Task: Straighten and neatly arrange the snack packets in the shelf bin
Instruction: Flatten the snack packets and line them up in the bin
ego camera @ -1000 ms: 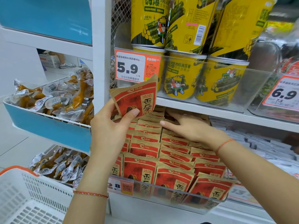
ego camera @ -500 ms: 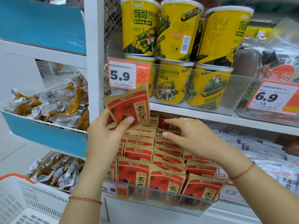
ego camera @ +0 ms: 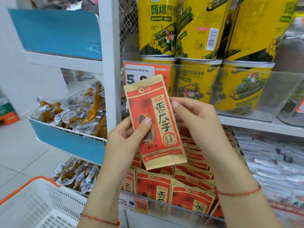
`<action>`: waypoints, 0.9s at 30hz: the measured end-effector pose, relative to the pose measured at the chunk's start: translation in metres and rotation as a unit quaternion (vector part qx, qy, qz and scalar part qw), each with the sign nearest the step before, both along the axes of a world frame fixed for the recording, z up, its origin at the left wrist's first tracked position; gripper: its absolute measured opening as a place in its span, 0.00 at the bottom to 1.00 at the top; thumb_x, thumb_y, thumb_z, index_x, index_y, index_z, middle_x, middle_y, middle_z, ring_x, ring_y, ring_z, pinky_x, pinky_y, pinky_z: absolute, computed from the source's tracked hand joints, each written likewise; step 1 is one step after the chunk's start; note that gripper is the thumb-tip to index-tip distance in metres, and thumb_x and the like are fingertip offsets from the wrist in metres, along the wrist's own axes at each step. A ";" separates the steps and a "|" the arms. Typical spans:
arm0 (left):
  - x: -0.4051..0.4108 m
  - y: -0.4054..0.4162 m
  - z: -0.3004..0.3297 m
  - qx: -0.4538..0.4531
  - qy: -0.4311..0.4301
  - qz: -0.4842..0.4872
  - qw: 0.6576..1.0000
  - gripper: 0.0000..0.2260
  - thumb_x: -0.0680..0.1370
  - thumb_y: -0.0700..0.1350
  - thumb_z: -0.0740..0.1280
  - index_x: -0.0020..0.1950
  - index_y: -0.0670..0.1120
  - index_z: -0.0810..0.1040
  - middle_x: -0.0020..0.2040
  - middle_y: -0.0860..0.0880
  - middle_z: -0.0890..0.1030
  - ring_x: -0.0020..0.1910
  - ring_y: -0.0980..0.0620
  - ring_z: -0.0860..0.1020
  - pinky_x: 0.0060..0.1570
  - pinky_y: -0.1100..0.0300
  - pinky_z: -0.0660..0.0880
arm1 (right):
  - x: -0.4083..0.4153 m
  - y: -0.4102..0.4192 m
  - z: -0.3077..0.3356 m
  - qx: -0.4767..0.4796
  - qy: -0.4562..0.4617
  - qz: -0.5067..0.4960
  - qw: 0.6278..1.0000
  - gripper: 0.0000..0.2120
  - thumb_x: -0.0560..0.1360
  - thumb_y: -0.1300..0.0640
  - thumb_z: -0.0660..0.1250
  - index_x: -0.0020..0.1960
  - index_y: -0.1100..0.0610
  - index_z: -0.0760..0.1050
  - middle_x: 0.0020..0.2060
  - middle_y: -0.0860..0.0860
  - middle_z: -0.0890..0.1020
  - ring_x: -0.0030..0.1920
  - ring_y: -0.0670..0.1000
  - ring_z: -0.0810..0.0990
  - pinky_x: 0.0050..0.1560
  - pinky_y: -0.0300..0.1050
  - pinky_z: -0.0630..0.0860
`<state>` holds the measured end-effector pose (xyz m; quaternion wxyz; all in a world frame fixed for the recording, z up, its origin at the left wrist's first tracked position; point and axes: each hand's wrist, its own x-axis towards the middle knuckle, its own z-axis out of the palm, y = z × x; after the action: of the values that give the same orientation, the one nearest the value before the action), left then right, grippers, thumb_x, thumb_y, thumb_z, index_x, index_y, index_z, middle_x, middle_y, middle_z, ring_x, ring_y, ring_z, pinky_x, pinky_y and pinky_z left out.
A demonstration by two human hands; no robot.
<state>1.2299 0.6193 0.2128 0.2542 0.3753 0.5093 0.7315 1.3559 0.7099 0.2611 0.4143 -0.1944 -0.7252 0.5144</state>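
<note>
Hands first: my left hand [ego camera: 125, 142] pinches 1 red and tan paper sunflower-seed packet [ego camera: 155, 124], thumb on its front; my right hand [ego camera: 195, 122] grips its right edge. I hold it upright above the clear plastic shelf bin [ego camera: 172, 207], where rows of matching packets [ego camera: 194, 186] stand, too overlapped to count. Risk, as I judge it: pushing this packet down carelessly could tip or crumple the front row. Above sit at least 6 yellow cylindrical snack tubs [ego camera: 197, 79], stacked in 2 tiers.
</note>
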 end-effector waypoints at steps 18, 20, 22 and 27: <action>0.006 0.015 -0.010 -0.055 -0.129 -0.113 0.984 0.17 0.82 0.53 0.57 0.63 0.48 0.80 0.42 0.53 0.84 0.41 0.56 0.82 0.42 0.62 0.77 | 0.001 -0.008 -0.008 -0.031 0.065 -0.019 0.997 0.06 0.74 0.55 0.69 0.40 0.55 0.82 0.33 0.49 0.84 0.31 0.46 0.82 0.38 0.45 0.79; 0.007 0.016 -0.009 -0.053 -0.126 -0.122 0.983 0.18 0.83 0.53 0.56 0.64 0.47 0.79 0.40 0.54 0.83 0.37 0.59 0.80 0.36 0.66 0.76 | 0.000 -0.009 -0.009 -0.028 0.070 -0.030 0.997 0.07 0.74 0.55 0.68 0.39 0.56 0.82 0.33 0.50 0.84 0.31 0.46 0.82 0.38 0.45 0.79; 0.007 0.018 -0.010 -0.057 -0.123 -0.121 0.983 0.18 0.83 0.53 0.56 0.64 0.47 0.79 0.43 0.52 0.84 0.39 0.58 0.82 0.37 0.66 0.76 | 0.000 -0.009 -0.010 -0.028 0.071 -0.036 0.996 0.09 0.75 0.54 0.67 0.39 0.57 0.81 0.33 0.52 0.84 0.31 0.47 0.82 0.38 0.45 0.79; 0.011 0.019 -0.012 -0.063 -0.137 -0.134 0.980 0.18 0.83 0.52 0.56 0.63 0.45 0.79 0.36 0.54 0.82 0.33 0.59 0.80 0.32 0.67 0.75 | 0.000 -0.008 -0.013 -0.043 0.083 -0.037 0.995 0.11 0.76 0.56 0.66 0.38 0.58 0.81 0.34 0.53 0.84 0.31 0.47 0.82 0.36 0.41 0.79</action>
<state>1.2408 0.6388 0.2005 0.4401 0.3196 0.4603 0.7017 1.3560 0.7018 0.2476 0.4833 -0.1953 -0.6574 0.5442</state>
